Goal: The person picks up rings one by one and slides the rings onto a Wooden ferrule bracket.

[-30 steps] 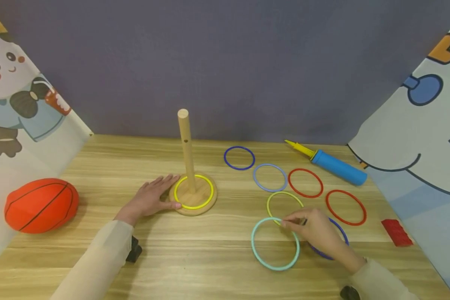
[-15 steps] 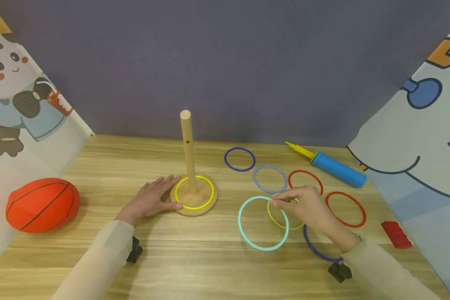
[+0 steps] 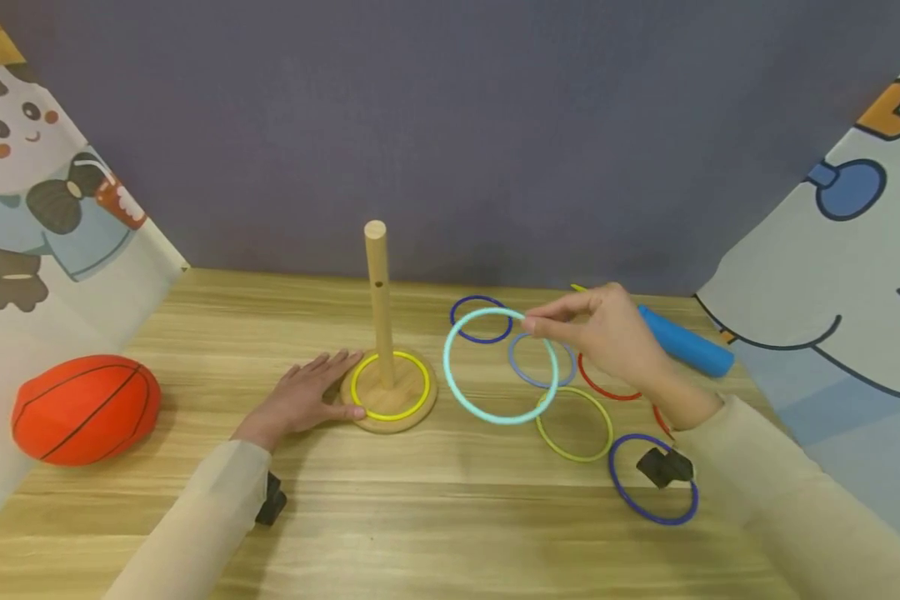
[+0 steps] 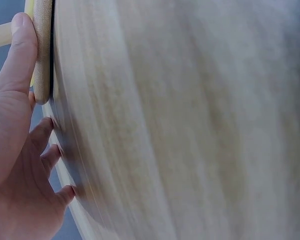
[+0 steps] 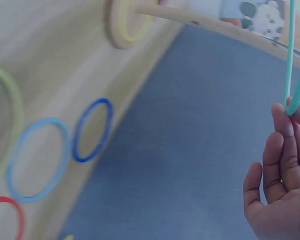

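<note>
1. Wood-grain desk (image 3: 435, 500) runs back to a dull purple-grey wall, with cartoon-printed sheets closing it in on both sides.
2. Right hand (image 3: 607, 337) is raised above the desk and pinches the rim of a teal ring (image 3: 500, 365) between thumb and fingertips; the ring hangs tilted in the air, to the right of the wooden peg (image 3: 380, 304) and apart from it. In the right wrist view the same ring's edge (image 5: 297, 55) sits at the fingertips (image 5: 285, 130).
3. Left hand (image 3: 303, 400) lies flat on the desk, fingers straight, its fingertips against the left edge of the round wooden base (image 3: 390, 390); it grips nothing.
4. A yellow ring (image 3: 390, 385) lies on that base around the upright peg.
5. Beneath and around the right hand lie loose rings: a dark blue ring (image 3: 480, 319) farthest back, a light blue ring (image 3: 542, 360) partly behind the teal one, a red ring (image 3: 607, 383) mostly hidden by the wrist, an olive-yellow ring (image 3: 573, 423), and another dark blue ring (image 3: 652, 479) nearest.
6. A blue pump (image 3: 682, 340) lies behind the right hand.
7. An orange ball (image 3: 84, 408) sits at the far left.
</note>
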The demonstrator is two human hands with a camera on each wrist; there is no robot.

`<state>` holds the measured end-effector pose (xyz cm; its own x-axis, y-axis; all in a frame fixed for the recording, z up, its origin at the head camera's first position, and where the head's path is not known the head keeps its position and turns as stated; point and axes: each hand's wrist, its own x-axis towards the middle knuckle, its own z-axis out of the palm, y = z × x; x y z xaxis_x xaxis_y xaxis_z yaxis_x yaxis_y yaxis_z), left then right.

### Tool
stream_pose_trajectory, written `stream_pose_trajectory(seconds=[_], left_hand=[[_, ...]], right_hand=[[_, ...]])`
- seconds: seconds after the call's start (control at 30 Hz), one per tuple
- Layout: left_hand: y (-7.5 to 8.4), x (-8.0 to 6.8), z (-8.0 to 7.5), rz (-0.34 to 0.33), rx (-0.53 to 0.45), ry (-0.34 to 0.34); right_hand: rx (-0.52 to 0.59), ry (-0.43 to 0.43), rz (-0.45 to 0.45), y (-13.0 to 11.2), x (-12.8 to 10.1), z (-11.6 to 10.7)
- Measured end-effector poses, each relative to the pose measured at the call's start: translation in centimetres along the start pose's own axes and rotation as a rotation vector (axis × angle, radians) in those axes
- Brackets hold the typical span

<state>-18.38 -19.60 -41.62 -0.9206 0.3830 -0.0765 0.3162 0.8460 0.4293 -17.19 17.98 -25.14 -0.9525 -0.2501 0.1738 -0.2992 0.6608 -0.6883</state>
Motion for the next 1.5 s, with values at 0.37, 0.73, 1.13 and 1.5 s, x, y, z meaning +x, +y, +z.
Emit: stream_pose_trajectory(seconds=[0.37,0.73,1.13,1.5], left_hand=[[0.0,0.1,0.0,-0.003,0.011,-0.001],[-0.2,0.0,0.1,0.004,0.011,0.007],[0.3,0.0,-0.3,0.011,-0.009,0.033],[0.4,0.0,-0.3,0.005,-0.017,0.02]], right_hand=[[0.185,0.063,-0.076,-5.8,5.1,-1.0],[0.321,0.084,-0.086,-8.6,8.7,2.2],[0.252,0.083,0.033,-5.9,9.9,7.5],[0.212,0.019,0.107,-0.4,8.4,13.7]])
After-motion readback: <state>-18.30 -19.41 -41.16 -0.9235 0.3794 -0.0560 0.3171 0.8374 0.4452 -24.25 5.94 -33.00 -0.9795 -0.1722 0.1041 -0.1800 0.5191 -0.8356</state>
